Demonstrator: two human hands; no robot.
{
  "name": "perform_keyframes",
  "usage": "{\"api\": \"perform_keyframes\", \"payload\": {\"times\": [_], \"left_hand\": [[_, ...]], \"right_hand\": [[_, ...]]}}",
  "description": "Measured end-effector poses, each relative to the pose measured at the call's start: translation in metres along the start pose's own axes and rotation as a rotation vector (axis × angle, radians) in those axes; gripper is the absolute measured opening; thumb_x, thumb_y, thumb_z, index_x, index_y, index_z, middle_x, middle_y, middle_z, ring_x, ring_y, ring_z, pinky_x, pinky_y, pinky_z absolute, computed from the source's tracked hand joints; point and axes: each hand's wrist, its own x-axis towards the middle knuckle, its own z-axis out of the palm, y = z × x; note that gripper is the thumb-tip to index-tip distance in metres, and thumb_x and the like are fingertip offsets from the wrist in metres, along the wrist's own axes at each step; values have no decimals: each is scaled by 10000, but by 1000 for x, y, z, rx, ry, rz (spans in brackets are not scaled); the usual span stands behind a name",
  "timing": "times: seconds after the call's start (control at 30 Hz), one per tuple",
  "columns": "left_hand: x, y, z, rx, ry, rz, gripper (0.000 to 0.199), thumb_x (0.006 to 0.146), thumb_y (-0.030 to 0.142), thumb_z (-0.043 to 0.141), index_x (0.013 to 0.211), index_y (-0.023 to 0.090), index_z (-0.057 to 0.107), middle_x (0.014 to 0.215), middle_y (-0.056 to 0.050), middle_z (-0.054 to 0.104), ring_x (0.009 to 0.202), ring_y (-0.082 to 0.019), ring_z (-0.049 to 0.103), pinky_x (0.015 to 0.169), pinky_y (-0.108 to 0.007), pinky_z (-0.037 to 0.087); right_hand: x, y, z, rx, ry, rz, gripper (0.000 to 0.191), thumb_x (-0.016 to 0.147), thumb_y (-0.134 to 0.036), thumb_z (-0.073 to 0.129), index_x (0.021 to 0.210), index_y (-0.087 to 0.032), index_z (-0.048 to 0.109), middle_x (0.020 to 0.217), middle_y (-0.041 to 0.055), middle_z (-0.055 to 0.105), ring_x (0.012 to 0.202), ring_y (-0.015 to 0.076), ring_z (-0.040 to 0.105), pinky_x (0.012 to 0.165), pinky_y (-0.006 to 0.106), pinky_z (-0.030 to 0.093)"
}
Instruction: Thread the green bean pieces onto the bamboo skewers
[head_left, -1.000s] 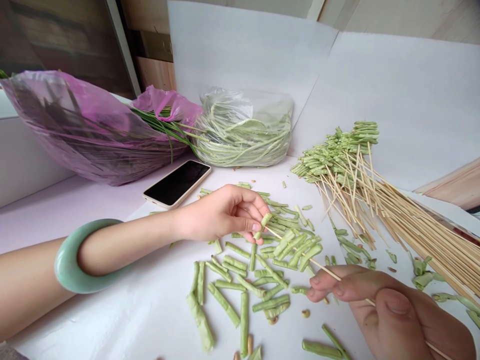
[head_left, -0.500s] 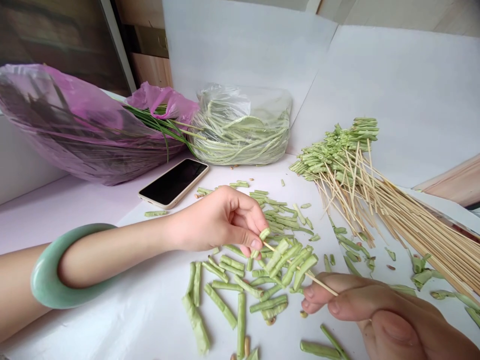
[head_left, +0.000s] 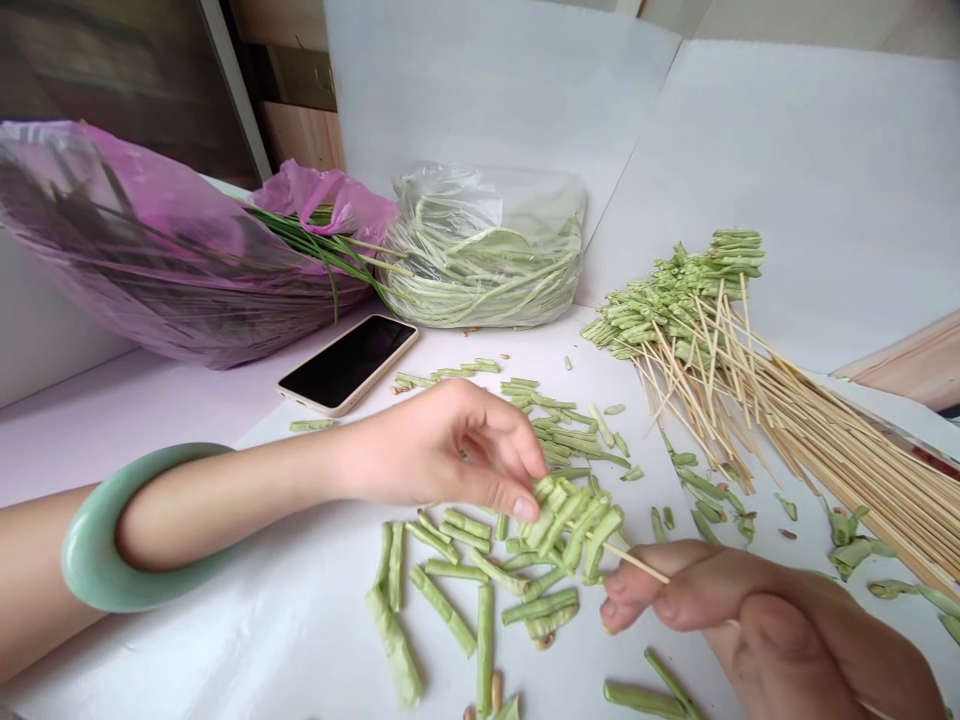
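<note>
My right hand (head_left: 780, 620) grips a thin bamboo skewer (head_left: 630, 560) between thumb and fingers at lower right. Several short green bean pieces (head_left: 577, 525) sit side by side along the skewer, pierced crosswise. At the skewer's far end, my left hand (head_left: 480, 450) is closed, thumb and fingers pinching the outermost bean piece (head_left: 541, 490). The skewer's tip is hidden there. A pale green bangle (head_left: 97, 540) circles the left wrist. Loose cut bean pieces (head_left: 442, 610) lie on the white surface below and around both hands.
Finished bean skewers (head_left: 675, 300) are heaped at right beside a bundle of bare bamboo sticks (head_left: 847, 450). A phone (head_left: 349, 362) lies behind my left forearm. Behind it stand a purple plastic bag (head_left: 172, 270) and a clear bag of long beans (head_left: 487, 260). Bean scraps (head_left: 847, 545) lie at right.
The bean piece in my left hand has slid down the skewer, against the others. The left hand has moved slightly right; the row of pieces has shifted a little left.
</note>
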Motion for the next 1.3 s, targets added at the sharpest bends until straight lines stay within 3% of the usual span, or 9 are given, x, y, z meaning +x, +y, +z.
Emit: {"api": "perform_keyframes", "payload": {"times": [0.1, 0.2, 0.37, 0.63, 0.8, 0.93, 1.03, 1.17, 1.3], "left_hand": [[-1, 12, -17, 481, 121, 59, 185, 716, 248, 698, 853, 129, 664, 785, -48, 707, 728, -136, 643, 677, -218, 478], [-4, 18, -32, 782, 49, 75, 77, 746, 150, 637, 802, 166, 688, 729, -12, 693, 671, -111, 618, 626, -186, 423], [-9, 16, -32, 869, -259, 62, 219, 744, 10, 549, 699, 178, 681, 709, -13, 676, 663, -119, 596, 613, -202, 396], [-10, 17, -21, 969, -332, -43, 198, 707, 3, 574, 619, 168, 639, 725, -37, 649, 659, -148, 566, 593, -233, 383], [-8, 15, -26, 842, -301, 50, 147, 759, 44, 556, 784, 165, 636, 796, -35, 644, 737, -146, 570, 653, -228, 391], [-1, 8, -22, 701, -90, 83, 93, 827, 119, 501, 863, 142, 583, 756, -18, 600, 672, -118, 524, 625, -218, 383], [3, 3, -14, 428, 21, 34, 72, 850, 151, 475, 867, 130, 541, 738, -6, 568, 640, -97, 489, 601, -207, 397], [5, -2, -6, -13, 31, -33, 69, 856, 120, 453, 874, 110, 518, 803, -26, 560, 665, -85, 504, 637, -223, 448], [6, -4, -2, -206, 19, -64, 55, 838, 86, 485, 865, 98, 531, 803, -30, 571, 704, -87, 544, 680, -228, 472]], "right_hand": [[-2, 5, -2, 62, 104, 38, 262, 939, -266, 376, 884, -283, 632, 727, 5, 672, 721, 186, 667, 670, 315, 595], [-2, 6, -2, 46, 132, 31, 246, 930, -266, 407, 857, -273, 641, 718, 0, 669, 706, 171, 663, 666, 293, 595], [-1, 6, -2, 35, 86, 30, 249, 938, -247, 389, 885, -275, 631, 749, 6, 687, 753, 173, 668, 671, 285, 589], [1, 5, 0, 24, 106, 29, 230, 922, -281, 432, 844, -281, 649, 702, 7, 686, 692, 179, 673, 611, 266, 587], [1, 6, -1, 4, 132, 36, 222, 917, -294, 447, 844, -277, 657, 719, 11, 693, 726, 182, 674, 690, 292, 590], [-1, 7, -2, -16, 144, 20, 230, 919, -282, 438, 850, -268, 657, 736, 17, 698, 753, 183, 675, 718, 297, 588], [0, 7, -2, -15, 122, 31, 236, 925, -276, 422, 861, -274, 648, 753, 10, 697, 762, 175, 675, 733, 290, 586], [-2, 7, -3, -15, 104, 16, 238, 929, -267, 410, 871, -272, 640, 762, 15, 696, 769, 178, 674, 733, 287, 584], [-5, 10, -5, 3, 83, 11, 249, 930, -234, 394, 901, -263, 639, 781, 26, 695, 780, 189, 674, 735, 312, 584]]}}
